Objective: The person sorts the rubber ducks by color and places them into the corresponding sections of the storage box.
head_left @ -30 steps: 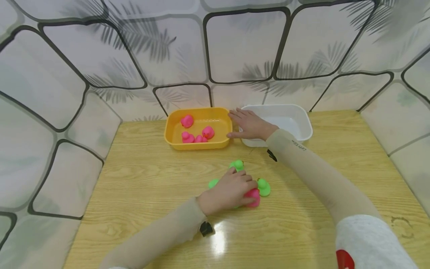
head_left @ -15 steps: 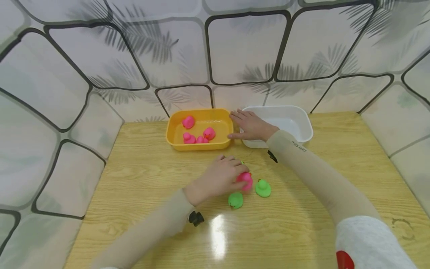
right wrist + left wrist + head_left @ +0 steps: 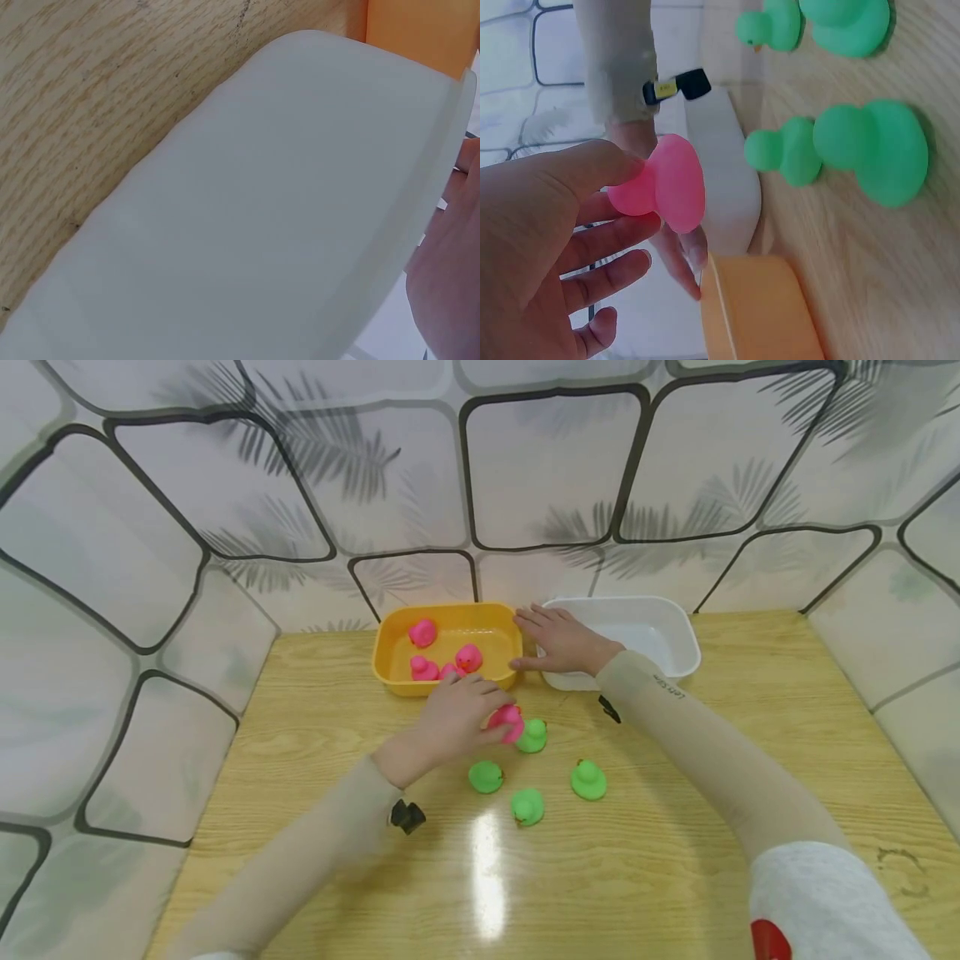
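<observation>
The left hand point(image 3: 461, 714) pinched one smooth pink toy duck point(image 3: 506, 722) between its thumb and index finger, the other three fingers spread loosely beside it. The duck was off the tabletop point(image 3: 300, 735), a wood-grained surface, near the front of the one rectangular yellow plastic basin point(image 3: 487, 639). Inside that basin sat four more pink toy ducks point(image 3: 423, 632), one of them partly hidden behind the left hand, which made five pink in all. Four smooth green toy ducks point(image 3: 527, 807) stood on the tabletop in a loose group, apart from one another: one nearest the basins, one at the left, one at the right and one closest to the person.

The right hand point(image 3: 566, 642) lay with its fingers spread, their tips at the yellow basin's right rim and the palm over the left end of the one rectangular white plastic basin point(image 3: 645, 631). Two beige sleeves point(image 3: 705, 735) covered the arms.
</observation>
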`<action>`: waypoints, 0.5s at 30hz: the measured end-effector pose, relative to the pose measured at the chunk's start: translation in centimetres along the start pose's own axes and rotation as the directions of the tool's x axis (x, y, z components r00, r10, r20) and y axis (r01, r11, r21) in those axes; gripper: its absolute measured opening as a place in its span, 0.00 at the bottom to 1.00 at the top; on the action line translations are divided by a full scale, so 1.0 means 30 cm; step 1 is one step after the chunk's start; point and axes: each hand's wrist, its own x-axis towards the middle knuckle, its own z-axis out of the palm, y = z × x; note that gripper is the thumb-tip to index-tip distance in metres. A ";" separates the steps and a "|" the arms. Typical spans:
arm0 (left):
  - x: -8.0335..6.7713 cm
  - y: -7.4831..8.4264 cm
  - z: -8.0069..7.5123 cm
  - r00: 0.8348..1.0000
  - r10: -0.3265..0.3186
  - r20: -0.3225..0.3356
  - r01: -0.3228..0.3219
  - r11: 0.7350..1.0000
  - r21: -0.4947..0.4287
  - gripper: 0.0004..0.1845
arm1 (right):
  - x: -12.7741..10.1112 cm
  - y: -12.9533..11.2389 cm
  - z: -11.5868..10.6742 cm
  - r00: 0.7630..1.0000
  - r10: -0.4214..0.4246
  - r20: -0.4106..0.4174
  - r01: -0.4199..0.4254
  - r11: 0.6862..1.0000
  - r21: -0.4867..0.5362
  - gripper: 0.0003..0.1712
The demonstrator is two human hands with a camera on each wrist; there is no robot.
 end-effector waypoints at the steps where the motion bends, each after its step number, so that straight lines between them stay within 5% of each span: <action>1: -0.001 -0.010 -0.006 1.000 -0.006 -0.008 0.006 1.000 0.004 0.21 | 0.000 0.000 0.001 1.000 0.001 0.001 -0.001 1.000 0.001 0.54; 15: 0.023 -0.183 -0.060 0.994 -0.086 -0.061 0.086 0.996 0.007 0.17 | 0.000 0.010 -0.001 1.000 -0.008 0.016 0.008 1.000 0.018 0.55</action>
